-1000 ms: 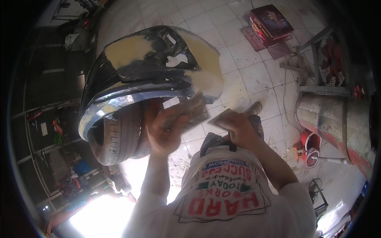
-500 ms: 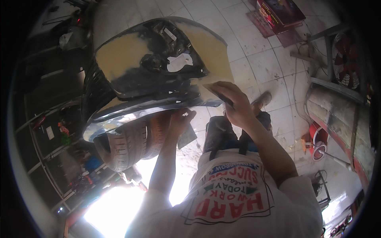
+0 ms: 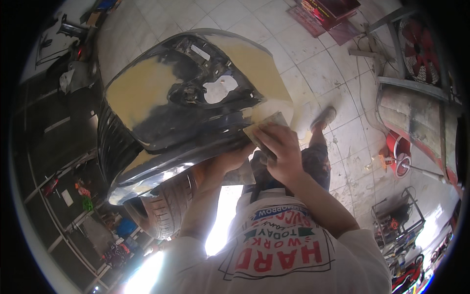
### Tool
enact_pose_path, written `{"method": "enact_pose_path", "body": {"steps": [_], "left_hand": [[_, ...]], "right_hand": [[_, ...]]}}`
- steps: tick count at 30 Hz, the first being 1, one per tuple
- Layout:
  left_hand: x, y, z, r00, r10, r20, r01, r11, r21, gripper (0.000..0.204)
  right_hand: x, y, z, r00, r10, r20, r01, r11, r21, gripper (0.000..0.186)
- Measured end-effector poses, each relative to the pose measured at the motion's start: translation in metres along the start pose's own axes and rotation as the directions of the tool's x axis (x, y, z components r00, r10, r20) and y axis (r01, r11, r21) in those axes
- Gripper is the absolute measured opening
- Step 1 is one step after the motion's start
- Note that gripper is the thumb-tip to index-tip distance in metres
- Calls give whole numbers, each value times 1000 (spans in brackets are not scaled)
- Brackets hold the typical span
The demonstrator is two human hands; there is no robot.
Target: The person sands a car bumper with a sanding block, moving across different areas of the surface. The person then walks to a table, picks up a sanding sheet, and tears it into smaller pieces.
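Observation:
A large black car bumper (image 3: 196, 112) with sanded-looking yellow filler patches (image 3: 142, 90) stands before me, its glossy lower edge toward me. My right hand (image 3: 281, 152) is closed around a flat tan rectangular piece (image 3: 256, 133), held at the bumper's near right corner. Whether it is a spreader or a sanding sheet, I cannot tell. My left hand (image 3: 234, 159) is at the bumper's near edge, its fingers mostly hidden by the bumper and my right hand. Just below it shows a flat grey plate (image 3: 240, 176); whether the left hand holds it is unclear.
Tyres (image 3: 169, 206) sit beneath the bumper's near left side. Tiled floor (image 3: 333, 73) runs to the right, with a dark red box (image 3: 330, 12) at the far side. A red-bladed fan (image 3: 418, 51) and a red bucket (image 3: 399, 152) are on the right. Dark shelving (image 3: 54, 196) lines the left.
My right hand has moved toward me and down with the flat piece, which now shows its broad face. My left hand has shifted right, closer to it. The whole view has turned slightly.

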State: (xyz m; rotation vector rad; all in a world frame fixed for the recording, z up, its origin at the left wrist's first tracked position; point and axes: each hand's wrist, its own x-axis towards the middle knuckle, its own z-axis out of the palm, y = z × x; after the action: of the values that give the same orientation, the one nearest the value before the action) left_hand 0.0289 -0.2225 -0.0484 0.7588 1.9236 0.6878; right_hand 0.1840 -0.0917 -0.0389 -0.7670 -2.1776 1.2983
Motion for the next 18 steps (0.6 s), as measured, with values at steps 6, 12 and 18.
{"method": "enact_pose_path", "body": {"steps": [6,12,18], "left_hand": [[5,17,-18,971,-205,124,160,940,300,45],[8,30,-24,917,-329,226,189,857,480,59],[5,6,-19,981,176,76,-192,924,331,46]], "right_hand": [[26,10,-20,999,38,19,-39,999,38,64],[12,-11,21,995,-9,-102,4,999,-44,46],[-8,6,1,995,100,-8,-100,995,-19,60]]}}
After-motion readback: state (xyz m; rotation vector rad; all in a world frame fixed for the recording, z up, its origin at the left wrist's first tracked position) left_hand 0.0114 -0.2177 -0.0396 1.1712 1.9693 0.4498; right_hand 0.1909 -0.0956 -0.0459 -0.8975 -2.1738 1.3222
